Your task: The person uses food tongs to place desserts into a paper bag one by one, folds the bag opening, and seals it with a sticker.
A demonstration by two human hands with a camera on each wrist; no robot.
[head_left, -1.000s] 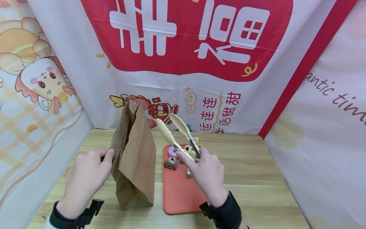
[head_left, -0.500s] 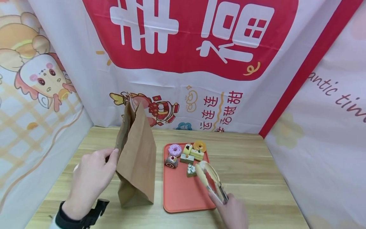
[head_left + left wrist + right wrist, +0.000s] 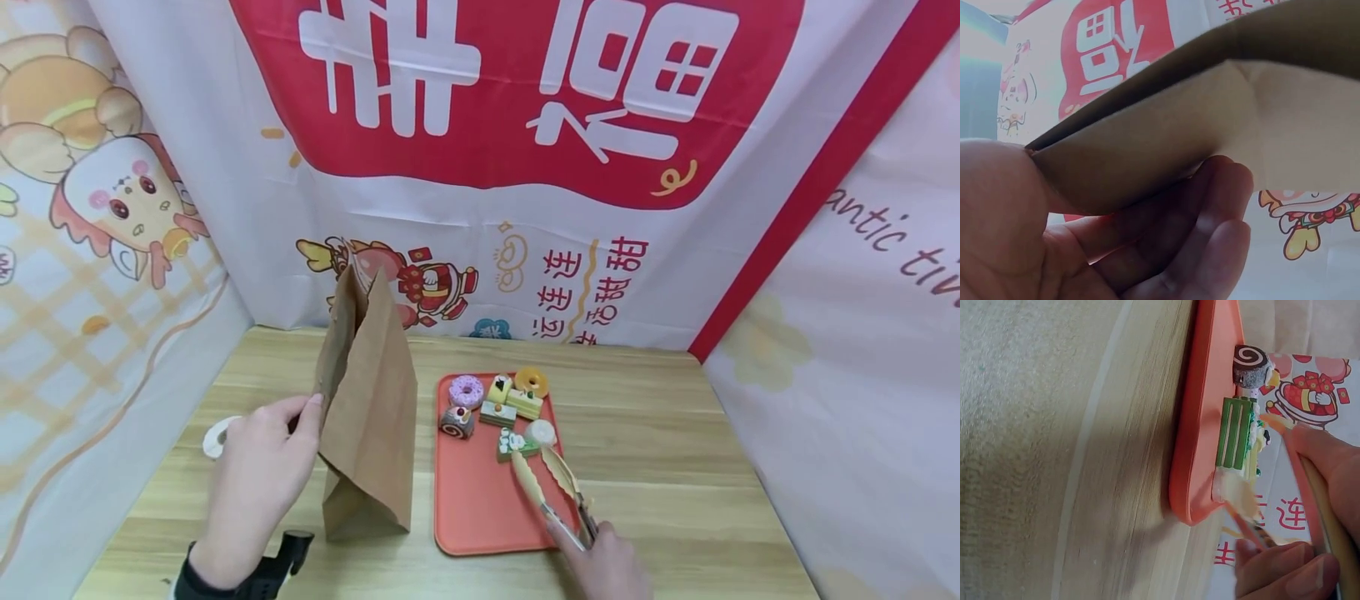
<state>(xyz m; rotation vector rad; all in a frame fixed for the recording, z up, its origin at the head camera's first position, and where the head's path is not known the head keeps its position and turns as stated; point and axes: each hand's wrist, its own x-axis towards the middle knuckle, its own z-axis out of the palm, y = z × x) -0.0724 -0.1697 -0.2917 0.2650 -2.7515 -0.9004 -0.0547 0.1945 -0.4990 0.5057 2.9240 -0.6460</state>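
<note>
On the left, a brown paper bag [image 3: 378, 408] stands upright with its top mouth apart. My left hand [image 3: 262, 479] pinches the bag's near edge between thumb and fingers; the left wrist view shows the folded paper [image 3: 1147, 150] there. My right hand [image 3: 609, 568] grips a pair of tongs [image 3: 529, 481] with cream tips spread. The tips are low over an orange-red tray [image 3: 472, 512], at a green cake slice [image 3: 510, 446] and a white round piece [image 3: 541, 432]. In the right wrist view the green slice [image 3: 1235, 434] lies near the tips; contact is unclear.
Further back on the tray sit a purple donut [image 3: 467, 391], an orange donut [image 3: 532, 382], a chocolate roll [image 3: 457, 422] and several small cakes. A white ring-shaped item [image 3: 215, 438] lies partly behind my left hand. Printed cloth walls [image 3: 480, 208] surround the wooden table [image 3: 652, 433].
My right hand has brought the tongs from high over the tray's back down and toward me, to the green slice and white piece. My left hand keeps holding the bag.
</note>
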